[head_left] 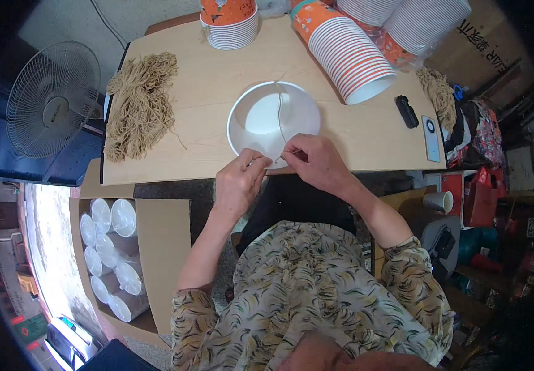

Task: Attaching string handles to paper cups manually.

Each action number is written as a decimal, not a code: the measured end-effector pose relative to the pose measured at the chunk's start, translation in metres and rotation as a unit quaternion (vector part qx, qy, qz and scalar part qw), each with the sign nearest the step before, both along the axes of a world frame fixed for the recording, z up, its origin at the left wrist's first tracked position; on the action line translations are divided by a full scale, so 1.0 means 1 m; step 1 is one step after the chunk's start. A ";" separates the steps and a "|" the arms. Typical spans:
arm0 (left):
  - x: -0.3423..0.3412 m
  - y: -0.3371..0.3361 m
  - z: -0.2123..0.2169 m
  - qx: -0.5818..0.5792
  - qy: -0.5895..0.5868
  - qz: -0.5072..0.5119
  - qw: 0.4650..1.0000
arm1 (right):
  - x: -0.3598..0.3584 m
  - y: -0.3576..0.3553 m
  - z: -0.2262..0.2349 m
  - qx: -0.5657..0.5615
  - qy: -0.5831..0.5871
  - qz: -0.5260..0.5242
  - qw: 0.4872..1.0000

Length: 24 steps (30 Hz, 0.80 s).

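A round white paper bucket rests at the table's front edge with its open mouth facing up. A thin tan cord runs from its far rim across the opening to my right hand. That hand pinches the cord near the front rim, thumb and forefinger together. Beside it, my left hand is closed at the near rim, its fingertips pressed together; whether it grips the rim or a bit of cord is too small to make out.
A heap of tan cords lies on the table's left. Stacked orange-and-white buckets lean at the back right, near a black tool and a phone. A fan stands left; below, a carton holds wrapped white cups.
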<state>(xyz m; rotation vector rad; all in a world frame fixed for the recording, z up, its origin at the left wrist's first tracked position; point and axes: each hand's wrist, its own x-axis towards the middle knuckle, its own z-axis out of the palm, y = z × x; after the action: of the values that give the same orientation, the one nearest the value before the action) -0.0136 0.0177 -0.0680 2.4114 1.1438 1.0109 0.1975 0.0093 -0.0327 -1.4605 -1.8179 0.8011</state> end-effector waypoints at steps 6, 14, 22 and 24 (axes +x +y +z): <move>0.001 0.001 0.002 0.008 0.007 0.003 1.000 | 0.003 0.001 -0.001 -0.002 0.015 -0.002 1.000; 0.002 0.002 0.000 0.009 0.008 0.003 1.000 | 0.003 0.001 -0.006 0.005 0.009 0.005 1.000; 0.002 0.004 0.001 0.007 0.012 -0.005 1.000 | 0.005 0.002 -0.002 0.014 -0.011 0.014 1.000; 0.005 0.002 0.008 -0.005 0.020 -0.001 1.000 | 0.006 0.002 -0.001 -0.007 -0.003 0.016 1.000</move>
<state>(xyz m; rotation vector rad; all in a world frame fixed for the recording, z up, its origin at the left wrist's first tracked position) -0.0089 0.0193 -0.0598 2.4345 1.1582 0.9569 0.2034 0.0109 -0.0333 -1.4483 -1.8477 0.8271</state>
